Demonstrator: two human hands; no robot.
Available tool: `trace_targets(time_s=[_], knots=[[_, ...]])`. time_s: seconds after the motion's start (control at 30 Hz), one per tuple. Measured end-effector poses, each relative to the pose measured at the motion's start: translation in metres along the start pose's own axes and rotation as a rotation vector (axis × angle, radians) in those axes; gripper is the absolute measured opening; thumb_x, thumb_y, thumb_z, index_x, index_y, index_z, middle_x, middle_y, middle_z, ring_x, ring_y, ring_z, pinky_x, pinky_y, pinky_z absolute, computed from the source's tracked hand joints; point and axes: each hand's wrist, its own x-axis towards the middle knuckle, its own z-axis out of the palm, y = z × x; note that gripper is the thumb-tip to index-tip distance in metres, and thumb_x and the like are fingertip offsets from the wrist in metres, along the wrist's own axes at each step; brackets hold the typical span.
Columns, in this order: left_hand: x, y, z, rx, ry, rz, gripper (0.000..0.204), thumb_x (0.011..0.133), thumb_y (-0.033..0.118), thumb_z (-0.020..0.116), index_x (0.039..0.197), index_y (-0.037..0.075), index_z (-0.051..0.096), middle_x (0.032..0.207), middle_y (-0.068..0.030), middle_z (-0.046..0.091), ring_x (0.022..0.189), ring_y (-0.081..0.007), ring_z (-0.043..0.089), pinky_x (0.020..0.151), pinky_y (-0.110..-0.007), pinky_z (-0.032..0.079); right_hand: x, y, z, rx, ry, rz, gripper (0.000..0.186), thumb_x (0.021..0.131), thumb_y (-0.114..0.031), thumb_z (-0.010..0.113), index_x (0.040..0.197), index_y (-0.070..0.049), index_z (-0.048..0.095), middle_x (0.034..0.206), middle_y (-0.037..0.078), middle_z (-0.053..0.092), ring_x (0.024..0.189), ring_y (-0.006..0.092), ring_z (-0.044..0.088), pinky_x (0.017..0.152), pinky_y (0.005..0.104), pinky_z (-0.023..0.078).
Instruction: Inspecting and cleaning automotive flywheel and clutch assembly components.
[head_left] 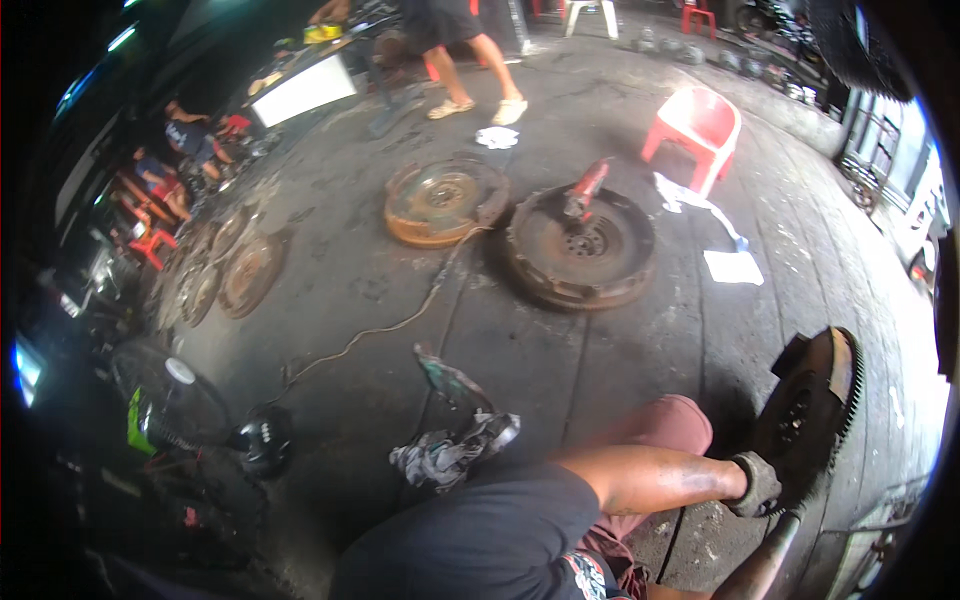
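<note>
A dark, greasy flywheel [808,410] with a toothed rim stands on edge at my right, slightly tilted. My left hand [756,486], in a dark grey glove, has its fingers curled at the flywheel's lower near rim. From the lower edge my right forearm [762,562] reaches up to the bottom of the same rim. The fingers of my right hand are hidden there, so their grip does not show. Ahead, a second flywheel [540,262] lies flat with a red power tool [588,186] resting on it. Beside that lies a rusty flywheel [415,228].
Several discs [250,275] lie at the left. A cord [375,330] crosses the floor near a black fan [190,405]. Crumpled rags [450,455] lie by my left side. A red plastic chair [695,130] and white paper [733,267] are beyond; a person [465,60] stands far ahead.
</note>
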Motion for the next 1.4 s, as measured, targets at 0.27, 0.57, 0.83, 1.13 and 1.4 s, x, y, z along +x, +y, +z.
trace_targets(time_s=[0.27, 0.57, 0.83, 1.13, 1.4], knots=[[-0.006, -0.007, -0.007, 0.001, -0.042, -0.030, 0.037, 0.083, 0.027, 0.065, 0.117, 0.013, 0.068, 0.110, -0.0141, 0.073, 0.104, -0.0312, 0.070, 0.087, -0.045, 0.055, -0.014, 0.092, -0.077, -0.240, 0.074, 0.066, 0.047, 0.093, -0.022, 0.062, 0.137, -0.006, 0.055, 0.129, 0.014, 0.063, 0.114, 0.0288, 0.061, 0.098, 0.0386, 0.050], [0.004, -0.004, 0.004, -0.035, 0.007, -0.001, 0.037, 0.083, 0.030, 0.066, 0.117, 0.015, 0.071, 0.112, -0.0150, 0.073, 0.105, -0.0337, 0.070, 0.088, -0.047, 0.055, -0.011, -0.036, -0.147, -0.572, 0.183, -0.211, 0.066, 0.078, -0.030, 0.073, 0.137, -0.007, 0.055, 0.132, 0.017, 0.061, 0.121, 0.0337, 0.057, 0.100, 0.0413, 0.050], [-0.009, -0.007, -0.006, 0.014, -0.011, -0.001, 0.038, 0.093, 0.033, 0.056, 0.120, 0.008, 0.067, 0.111, -0.0178, 0.072, 0.106, -0.0338, 0.069, 0.089, -0.047, 0.053, -0.006, -0.073, -0.148, -0.313, 0.081, 0.011, 0.054, 0.083, -0.021, 0.068, 0.134, -0.007, 0.057, 0.128, 0.016, 0.063, 0.118, 0.0331, 0.059, 0.098, 0.0411, 0.051], [-0.007, -0.003, -0.006, 0.004, 0.010, 0.031, 0.039, 0.093, 0.034, 0.055, 0.118, 0.008, 0.067, 0.110, -0.0185, 0.072, 0.105, -0.0350, 0.069, 0.089, -0.048, 0.053, -0.003, 0.014, -0.115, -0.419, 0.172, -0.063, 0.057, 0.082, -0.022, 0.071, 0.136, -0.009, 0.056, 0.131, 0.014, 0.063, 0.122, 0.0303, 0.058, 0.101, 0.0391, 0.050], [-0.018, -0.015, -0.008, 0.003, -0.013, -0.036, 0.037, 0.091, 0.032, 0.058, 0.118, 0.009, 0.067, 0.110, -0.0178, 0.072, 0.105, -0.0344, 0.069, 0.088, -0.047, 0.053, -0.003, -0.084, -0.137, -0.380, -0.115, 0.052, 0.063, 0.085, -0.016, 0.068, 0.145, -0.008, 0.050, 0.142, 0.013, 0.057, 0.130, 0.0296, 0.053, 0.106, 0.0346, 0.048]])
